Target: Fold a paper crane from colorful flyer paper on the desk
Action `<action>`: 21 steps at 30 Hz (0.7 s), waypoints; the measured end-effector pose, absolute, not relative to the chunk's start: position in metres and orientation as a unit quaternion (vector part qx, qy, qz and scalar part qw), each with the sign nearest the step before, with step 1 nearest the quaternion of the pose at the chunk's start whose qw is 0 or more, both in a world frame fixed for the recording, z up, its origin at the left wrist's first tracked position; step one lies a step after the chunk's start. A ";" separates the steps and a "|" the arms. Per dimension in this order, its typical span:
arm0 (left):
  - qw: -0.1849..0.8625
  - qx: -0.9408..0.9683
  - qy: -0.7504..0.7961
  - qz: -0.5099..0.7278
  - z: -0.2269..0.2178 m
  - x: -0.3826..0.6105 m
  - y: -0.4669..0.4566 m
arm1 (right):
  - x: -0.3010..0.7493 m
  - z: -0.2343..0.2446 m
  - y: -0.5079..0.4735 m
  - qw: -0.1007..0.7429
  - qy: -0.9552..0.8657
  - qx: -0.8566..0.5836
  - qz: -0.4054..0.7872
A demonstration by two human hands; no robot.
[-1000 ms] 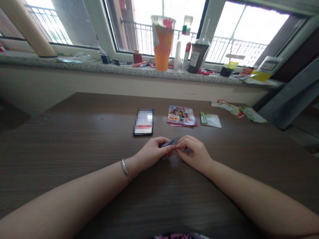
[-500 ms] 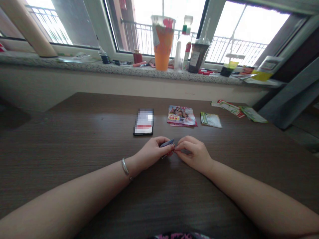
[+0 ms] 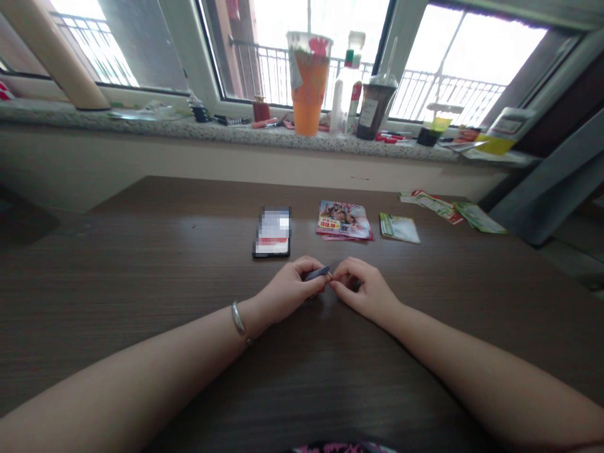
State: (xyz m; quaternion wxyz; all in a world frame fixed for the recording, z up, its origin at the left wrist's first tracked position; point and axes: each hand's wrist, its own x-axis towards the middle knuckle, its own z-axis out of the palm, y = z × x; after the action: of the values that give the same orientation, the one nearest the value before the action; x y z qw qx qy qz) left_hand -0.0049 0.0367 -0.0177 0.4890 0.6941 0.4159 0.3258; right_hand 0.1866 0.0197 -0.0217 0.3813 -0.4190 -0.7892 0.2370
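Note:
My left hand [image 3: 291, 284] is closed around a small flat blue-grey piece [image 3: 317, 273], which sticks out between thumb and fingers. Most of that piece is hidden by the fingers, and its kind is not clear. Close by on the right, my right hand [image 3: 369, 286] has thumb and forefinger pinched together at the left hand's fingertips. What lies in that pinch, if anything, is too small to make out. Just beyond my left hand, a phone [image 3: 272, 251] lies on the brown table [image 3: 207, 327].
Past my hands lie a stack of colourful leaflets [image 3: 344, 220] and a small pile of green-and-white cards [image 3: 399, 228]. More printed slips [image 3: 438, 206] rest at the far right. On the windowsill stand an orange drink cup [image 3: 309, 88], a dark cup [image 3: 374, 107] and several bottles.
The blue-grey piece has tilted lower in my left hand, and the red bit seen beneath it is now hidden. My right fingers have shifted slightly, bending more.

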 end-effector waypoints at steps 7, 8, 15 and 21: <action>0.462 0.707 0.417 0.336 -0.019 -0.005 0.037 | 0.182 -0.028 0.022 0.375 -0.714 -0.470 0.360; 0.458 0.709 0.416 0.340 -0.019 -0.005 0.036 | 0.182 -0.029 0.023 0.370 -0.706 -0.470 0.378; 0.460 0.711 0.413 0.335 -0.013 -0.004 0.033 | 0.181 -0.033 0.024 0.365 -0.683 -0.440 0.456; 0.468 0.688 0.417 0.366 -0.017 -0.005 0.036 | 0.180 -0.033 0.024 0.379 -0.680 -0.444 0.444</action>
State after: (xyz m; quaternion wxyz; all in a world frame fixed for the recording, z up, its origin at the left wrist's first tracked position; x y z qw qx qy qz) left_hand -0.0055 0.0357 -0.0174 0.4684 0.6875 0.4167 0.3664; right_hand 0.1804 0.0235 -0.0328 0.3791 -0.4437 -0.6800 0.4439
